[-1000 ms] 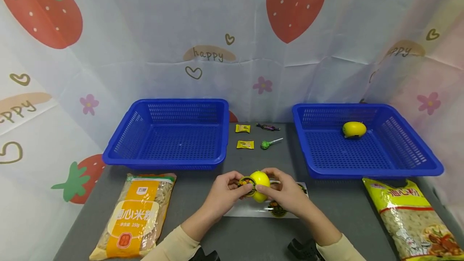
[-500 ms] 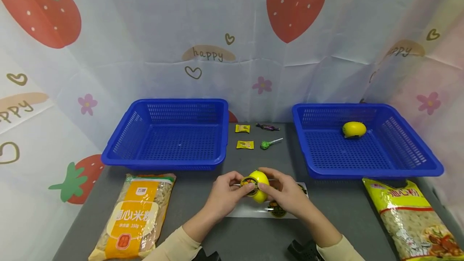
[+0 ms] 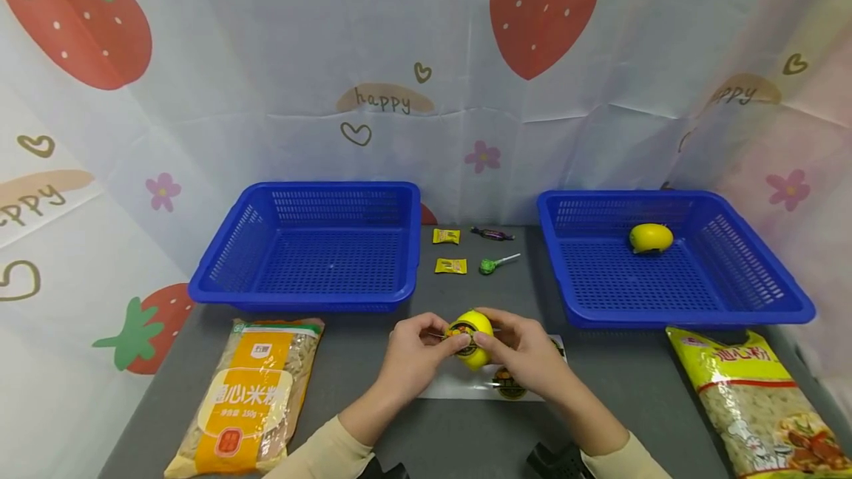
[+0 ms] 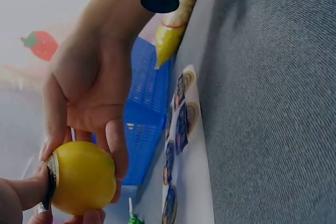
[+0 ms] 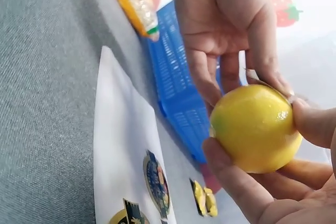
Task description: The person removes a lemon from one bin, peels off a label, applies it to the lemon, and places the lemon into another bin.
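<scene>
Both hands meet over the middle of the table around a yellow lemon [image 3: 478, 321]. My right hand [image 3: 532, 353] grips the lemon from the right, its fingers curled behind and its thumb on the front. A round black-and-gold sticker [image 3: 459, 330] lies against the lemon's front left. My left hand [image 3: 407, 357] pinches the sticker's edge, its thumb pressing the label onto the peel. In the left wrist view the sticker [image 4: 51, 174] sits flat along the lemon's side, under thumbs. A pale edge of it sticks out between left fingers in the right wrist view. Beneath lies a white sticker sheet [image 3: 459, 389].
A blue basket [image 3: 302, 298] stands back left; another basket [image 3: 692, 314] at back right holds a lemon [image 3: 650, 237]. Between them lie two yellow candies [image 3: 450, 266], a purple candy [image 3: 492, 233] and a green lollipop [image 3: 489, 266]. Noodle bags [image 3: 242, 405] [image 3: 765, 405] flank the table.
The sticker, earlier held at the lemon's left side by the left fingers, has shifted right onto the lemon's front. Both thumbs have come together over it; the lemon has turned slightly.
</scene>
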The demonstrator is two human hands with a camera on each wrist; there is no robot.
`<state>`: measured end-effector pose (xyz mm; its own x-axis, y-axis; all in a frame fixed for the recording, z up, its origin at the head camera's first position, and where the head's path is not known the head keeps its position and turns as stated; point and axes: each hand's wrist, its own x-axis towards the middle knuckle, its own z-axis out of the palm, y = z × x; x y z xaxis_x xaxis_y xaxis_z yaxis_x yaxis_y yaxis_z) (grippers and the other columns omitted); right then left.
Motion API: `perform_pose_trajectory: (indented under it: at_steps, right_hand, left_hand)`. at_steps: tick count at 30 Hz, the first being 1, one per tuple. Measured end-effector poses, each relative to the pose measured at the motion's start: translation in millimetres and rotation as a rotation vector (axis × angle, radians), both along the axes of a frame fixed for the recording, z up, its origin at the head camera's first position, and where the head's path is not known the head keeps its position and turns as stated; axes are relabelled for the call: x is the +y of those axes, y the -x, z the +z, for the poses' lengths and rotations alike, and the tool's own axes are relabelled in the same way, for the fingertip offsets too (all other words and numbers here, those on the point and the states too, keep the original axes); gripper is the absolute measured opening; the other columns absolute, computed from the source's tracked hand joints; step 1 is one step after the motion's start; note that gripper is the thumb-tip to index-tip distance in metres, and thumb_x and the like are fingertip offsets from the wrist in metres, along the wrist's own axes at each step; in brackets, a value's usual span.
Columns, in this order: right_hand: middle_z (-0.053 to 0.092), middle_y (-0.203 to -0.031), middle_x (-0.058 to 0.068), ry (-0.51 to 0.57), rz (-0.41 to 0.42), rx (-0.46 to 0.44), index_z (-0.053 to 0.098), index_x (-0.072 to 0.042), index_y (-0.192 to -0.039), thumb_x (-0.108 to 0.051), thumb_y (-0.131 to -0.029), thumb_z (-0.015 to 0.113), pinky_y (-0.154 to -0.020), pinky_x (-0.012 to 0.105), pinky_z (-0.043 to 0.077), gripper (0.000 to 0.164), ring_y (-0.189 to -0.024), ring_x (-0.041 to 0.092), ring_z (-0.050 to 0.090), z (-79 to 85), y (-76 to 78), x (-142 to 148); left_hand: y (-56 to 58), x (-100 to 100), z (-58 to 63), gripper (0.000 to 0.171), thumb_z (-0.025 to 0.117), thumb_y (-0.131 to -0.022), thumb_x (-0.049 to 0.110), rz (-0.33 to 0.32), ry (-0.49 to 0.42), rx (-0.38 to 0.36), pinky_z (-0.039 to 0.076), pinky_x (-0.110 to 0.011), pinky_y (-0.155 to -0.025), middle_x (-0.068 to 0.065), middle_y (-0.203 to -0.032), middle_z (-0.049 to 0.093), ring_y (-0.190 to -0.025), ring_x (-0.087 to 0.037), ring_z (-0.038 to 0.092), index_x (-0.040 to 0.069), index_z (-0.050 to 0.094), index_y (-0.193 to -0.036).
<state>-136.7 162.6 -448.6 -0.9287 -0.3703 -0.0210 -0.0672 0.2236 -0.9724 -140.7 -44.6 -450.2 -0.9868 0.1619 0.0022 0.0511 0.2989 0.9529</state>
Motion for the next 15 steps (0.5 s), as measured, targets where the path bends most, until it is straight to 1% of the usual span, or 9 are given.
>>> perform_pose_trajectory:
  at_steps: [5,9,15]
  right_hand:
    - [0.058,-0.136,0.03,0.078,0.005,-0.024,0.046,0.004,-0.147,-0.025,-0.103,0.061,-0.082,0.032,0.061,0.055,-0.112,0.032,0.068,-1.8,1.3,2.5]
    - [0.057,-0.136,0.031,0.121,0.013,-0.043,0.045,0.005,-0.147,-0.024,-0.103,0.061,-0.083,0.034,0.061,0.056,-0.111,0.03,0.069,-2.6,2.5,4.5]
    - [0.056,-0.137,0.032,0.183,0.026,-0.066,0.042,0.006,-0.148,-0.022,-0.103,0.059,-0.086,0.037,0.06,0.056,-0.11,0.021,0.07,-4.3,2.6,7.1]
  left_hand:
    - [0.1,1.5,2.9,0.027,0.083,-0.085,0.034,0.019,-0.017,-0.033,0.055,-0.027,-0.068,-0.001,-0.088,0.073,-0.078,-0.012,0.067,0.009,0.072,-0.087]
    - [-0.3,1.9,3.8,0.026,0.084,-0.084,0.032,0.028,-0.035,-0.042,0.054,-0.028,-0.067,-0.001,-0.087,0.072,-0.077,-0.013,0.066,0.009,0.072,-0.087]
    - [-0.4,1.5,5.0,0.027,0.084,-0.083,0.033,0.024,-0.048,-0.039,0.054,-0.027,-0.067,-0.002,-0.087,0.073,-0.078,-0.012,0.066,0.009,0.073,-0.087]
